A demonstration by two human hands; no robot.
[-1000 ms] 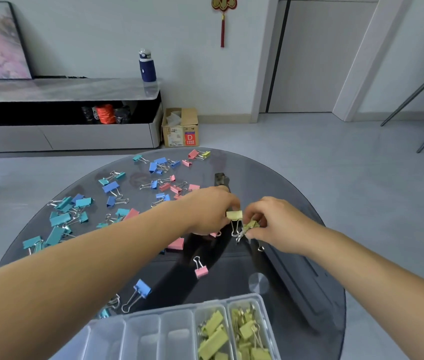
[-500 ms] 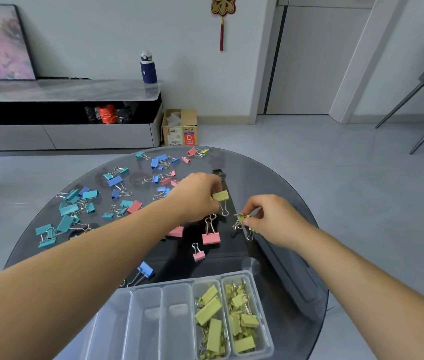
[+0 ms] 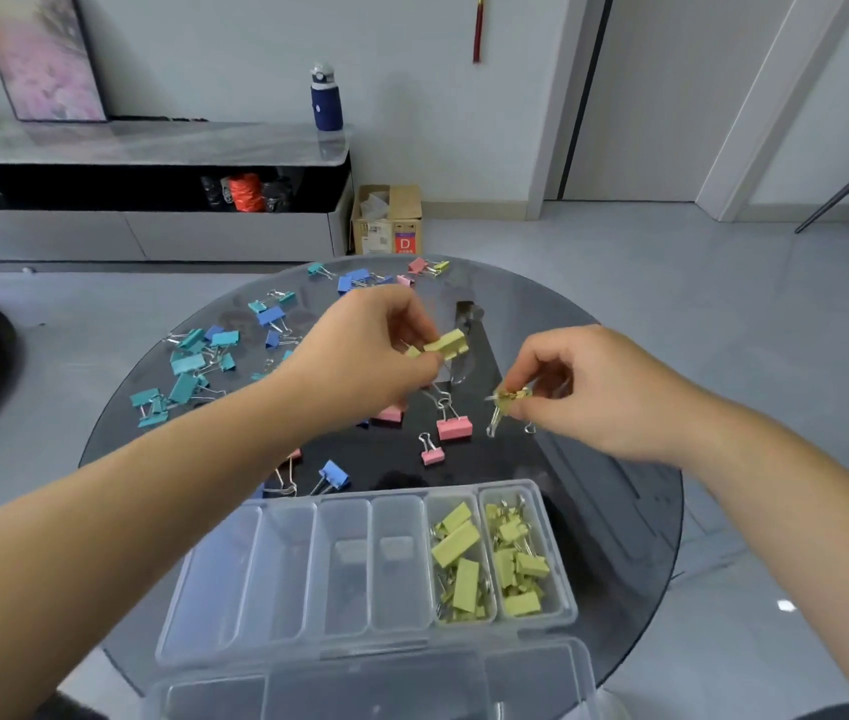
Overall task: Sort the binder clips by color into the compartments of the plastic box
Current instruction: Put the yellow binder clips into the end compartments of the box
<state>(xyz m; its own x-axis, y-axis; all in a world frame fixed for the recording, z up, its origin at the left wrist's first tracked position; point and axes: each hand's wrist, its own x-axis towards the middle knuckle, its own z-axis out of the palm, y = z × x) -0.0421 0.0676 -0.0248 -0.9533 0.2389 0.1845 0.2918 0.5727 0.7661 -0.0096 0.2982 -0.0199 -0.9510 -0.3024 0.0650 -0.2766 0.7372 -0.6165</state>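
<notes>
Binder clips, yellow: left hand [image 3: 370, 350] pinches a large one [image 3: 446, 344], right hand [image 3: 583, 392] pinches small ones [image 3: 508, 400]. Drop each into the matching yellow compartment of the plastic box [image 3: 565, 610], large left, small right.

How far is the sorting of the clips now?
Done: yellow binder clips fill the two rightmost compartments of the clear plastic box. In hand: the left hand and right hand each hold yellow clips. Left: pink, blue and teal clips on the round glass table; four compartments are empty.
</notes>
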